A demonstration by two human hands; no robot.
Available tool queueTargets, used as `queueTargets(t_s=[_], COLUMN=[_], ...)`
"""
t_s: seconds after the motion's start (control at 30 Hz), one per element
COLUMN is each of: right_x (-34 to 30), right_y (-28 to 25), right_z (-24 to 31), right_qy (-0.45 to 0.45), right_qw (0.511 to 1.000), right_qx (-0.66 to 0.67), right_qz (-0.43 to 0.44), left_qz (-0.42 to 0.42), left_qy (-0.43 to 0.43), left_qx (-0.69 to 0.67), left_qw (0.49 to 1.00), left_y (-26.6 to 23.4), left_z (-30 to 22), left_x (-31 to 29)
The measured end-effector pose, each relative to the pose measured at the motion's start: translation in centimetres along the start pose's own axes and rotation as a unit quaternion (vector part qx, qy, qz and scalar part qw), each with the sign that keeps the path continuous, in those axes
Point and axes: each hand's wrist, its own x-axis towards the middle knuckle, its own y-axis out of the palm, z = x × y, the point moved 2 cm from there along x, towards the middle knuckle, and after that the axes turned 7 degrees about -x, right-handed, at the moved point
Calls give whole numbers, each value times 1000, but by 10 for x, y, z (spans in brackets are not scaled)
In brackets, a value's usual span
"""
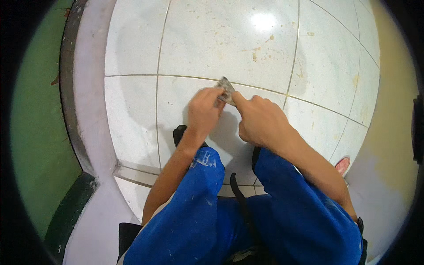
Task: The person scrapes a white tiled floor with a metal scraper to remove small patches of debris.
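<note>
In front of my knees, both hands meet at a small grey scraper (228, 92) with a flat, smeared metal blade. My right hand (263, 119) is wrapped round its handle end, and the handle itself is hidden in the fist. The fingers of my left hand (205, 108) are closed against the left edge of the blade; what their tips do underneath is partly hidden. Below the hands lies the white tiled floor (190, 57), with dark grout lines and shadows of my arms.
Yellowish stains (255, 54) mark the tiles farther off. A pale wall (95, 88) and a green surface (37, 110) bound the left side. On the right stands a yellowish wall (393, 101), with a small red object (342, 165) at its foot. My blue trousers (185, 212) fill the near side.
</note>
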Motion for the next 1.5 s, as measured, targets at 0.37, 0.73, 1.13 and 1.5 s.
queueTargets(t_s=[0.37, 0.73, 1.13, 1.5], right_x=[1, 0, 0, -2], right_y=[0, 1, 0, 22], right_z=[3, -5, -13, -26], right_qy=[-5, -12, -27, 38], right_qw=[1000, 999, 995, 998], right_qx=[15, 39, 92, 43], right_qz=[-26, -23, -9, -15], left_qz=[-12, 16, 51, 34], left_qy=[-16, -31, 1, 33], left_qx=[-27, -30, -6, 1], left_qw=[999, 999, 999, 999], left_y=[-1, -2, -5, 15], left_z=[7, 2, 1, -8], left_x=[-5, -5, 2, 25])
